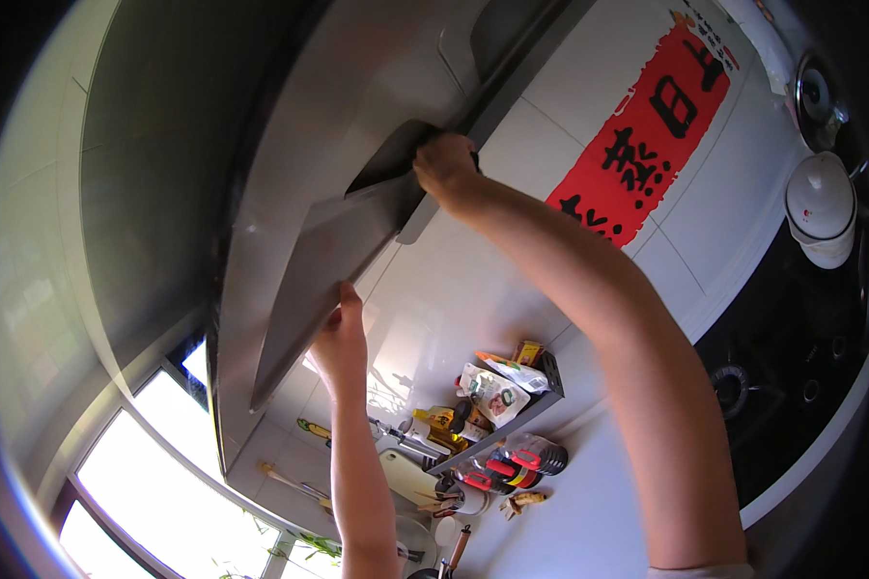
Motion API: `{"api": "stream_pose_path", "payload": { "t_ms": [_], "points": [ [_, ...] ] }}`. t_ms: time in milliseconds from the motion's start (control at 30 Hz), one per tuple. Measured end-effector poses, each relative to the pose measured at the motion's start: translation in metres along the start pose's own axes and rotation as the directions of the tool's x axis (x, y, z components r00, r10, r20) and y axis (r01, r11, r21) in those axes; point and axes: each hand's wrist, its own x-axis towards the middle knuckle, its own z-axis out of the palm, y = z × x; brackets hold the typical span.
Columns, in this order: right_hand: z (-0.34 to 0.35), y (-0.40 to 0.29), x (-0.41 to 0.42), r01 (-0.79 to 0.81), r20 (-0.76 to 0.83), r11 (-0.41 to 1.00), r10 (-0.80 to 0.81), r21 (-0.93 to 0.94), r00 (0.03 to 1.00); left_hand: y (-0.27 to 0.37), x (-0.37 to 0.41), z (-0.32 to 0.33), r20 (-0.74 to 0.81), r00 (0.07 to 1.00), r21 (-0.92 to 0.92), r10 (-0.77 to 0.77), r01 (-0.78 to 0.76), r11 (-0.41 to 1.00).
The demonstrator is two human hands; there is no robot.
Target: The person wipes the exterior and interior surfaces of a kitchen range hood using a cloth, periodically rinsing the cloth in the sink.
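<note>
A stainless-steel range hood [290, 145] fills the upper left. Under it, a flat grey metal panel [326, 253] hangs at a slant, with a dark gap [391, 155] above its upper end. My left hand [342, 340] pinches the panel's lower edge, thumb on the near face and fingers partly hidden behind. My right hand [445, 166] is up at the gap, beside the hood's rear rail [510, 94]. Its fingers are curled, with something dark showing at both sides. Whether it grips the panel, the rail or another dark thing is hidden.
Below are a black gas cooktop [782, 347] with a lidded white pot [820, 206], and a wall rack [496, 434] of seasonings. Red-handled bottles [525, 463] stand on the white counter [565, 528]. A red paper banner [644, 137] covers wall tiles. Windows [159, 478] are at lower left.
</note>
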Motion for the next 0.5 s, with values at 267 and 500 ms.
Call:
{"api": "stream_pose_path", "payload": {
  "t_ms": [267,500],
  "points": [
    [-0.003,0.002,0.005,-0.020,0.118,0.999,0.023,-0.030,0.993,-0.006,0.005,-0.006,0.030,0.998,0.039,0.057,-0.058,0.998],
    [-0.003,0.008,-0.008,0.029,0.086,0.990,-0.017,-0.140,0.996,-0.016,0.008,0.001,0.009,0.994,0.069,0.113,-0.113,0.991]
  ]
}}
